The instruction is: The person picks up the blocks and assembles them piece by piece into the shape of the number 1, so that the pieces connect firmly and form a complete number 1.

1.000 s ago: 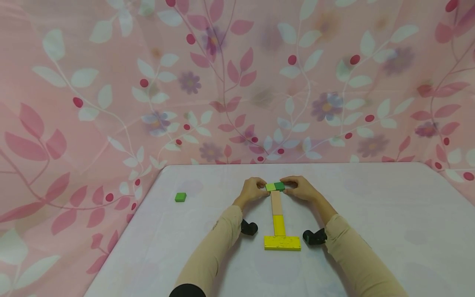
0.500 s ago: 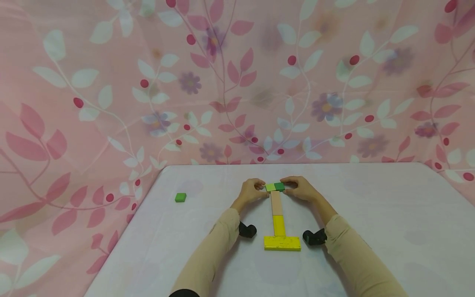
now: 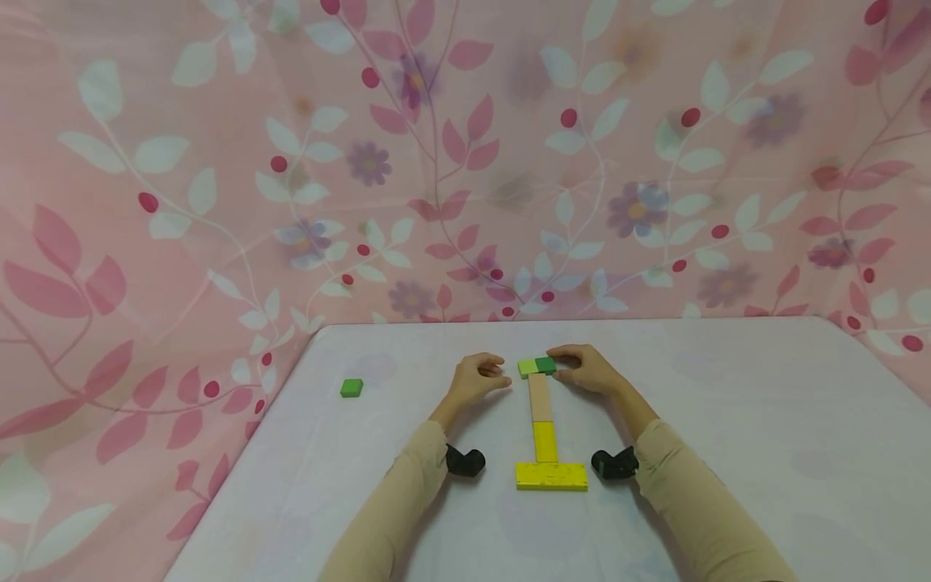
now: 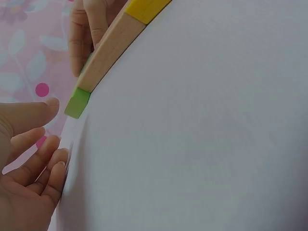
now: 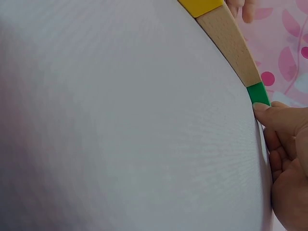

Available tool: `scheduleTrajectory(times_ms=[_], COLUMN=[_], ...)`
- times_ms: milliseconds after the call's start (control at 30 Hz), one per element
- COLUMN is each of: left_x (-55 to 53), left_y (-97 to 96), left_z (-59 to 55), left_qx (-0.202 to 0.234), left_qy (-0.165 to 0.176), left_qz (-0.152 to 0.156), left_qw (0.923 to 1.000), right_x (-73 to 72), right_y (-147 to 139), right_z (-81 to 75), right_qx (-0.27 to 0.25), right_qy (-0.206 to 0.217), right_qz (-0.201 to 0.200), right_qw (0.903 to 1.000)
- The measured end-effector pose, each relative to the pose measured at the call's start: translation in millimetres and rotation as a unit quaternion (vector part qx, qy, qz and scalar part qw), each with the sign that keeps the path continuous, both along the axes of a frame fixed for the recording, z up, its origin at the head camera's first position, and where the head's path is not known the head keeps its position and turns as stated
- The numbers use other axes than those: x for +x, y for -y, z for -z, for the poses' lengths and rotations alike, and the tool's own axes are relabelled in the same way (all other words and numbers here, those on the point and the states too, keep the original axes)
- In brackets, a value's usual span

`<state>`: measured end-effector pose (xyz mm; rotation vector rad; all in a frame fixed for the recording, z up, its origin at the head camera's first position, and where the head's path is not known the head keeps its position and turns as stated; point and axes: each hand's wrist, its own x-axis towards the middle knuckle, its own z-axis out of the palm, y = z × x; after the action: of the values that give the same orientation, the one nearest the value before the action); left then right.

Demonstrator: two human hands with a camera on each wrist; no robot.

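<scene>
In the head view, a light green block (image 3: 527, 369) and a dark green block (image 3: 545, 366) lie side by side across the far end of a natural wood block (image 3: 541, 398). A short yellow block (image 3: 545, 441) continues that line down to a wide yellow block (image 3: 551, 477) lying crosswise. My right hand (image 3: 592, 370) holds the dark green block at its right end, the thumb (image 5: 262, 107) touching its near edge in the right wrist view. Left of the light green block, my left hand (image 3: 471, 380) is apart from it, fingers loosely bent around nothing.
A single green block (image 3: 352, 388) lies off to the left on the white-covered table (image 3: 764, 420). A pink floral cloth (image 3: 465, 162) hangs behind the far table edge. Black wrist devices (image 3: 465, 462) sit near both cuffs.
My left hand has drawn away to the left from the light green block, its fingers parting from it. The right hand and the blocks stay put.
</scene>
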<state>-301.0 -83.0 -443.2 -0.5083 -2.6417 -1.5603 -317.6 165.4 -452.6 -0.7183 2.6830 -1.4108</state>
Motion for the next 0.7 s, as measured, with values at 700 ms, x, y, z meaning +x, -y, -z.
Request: scheduleTrajectory(times_ms=[700], left_x=[23.2], left_y=[53.7], left_z=[-6.1], left_qx=[-0.001], left_qy=[-0.031], left_qz=[-0.013], left_qw=[0.9994], right_x=[-0.7], right_y=[0], right_z=[1.1], right_qx=[-0.005], right_qy=[0.003], right_qz=[0.004], right_qw=[1.0])
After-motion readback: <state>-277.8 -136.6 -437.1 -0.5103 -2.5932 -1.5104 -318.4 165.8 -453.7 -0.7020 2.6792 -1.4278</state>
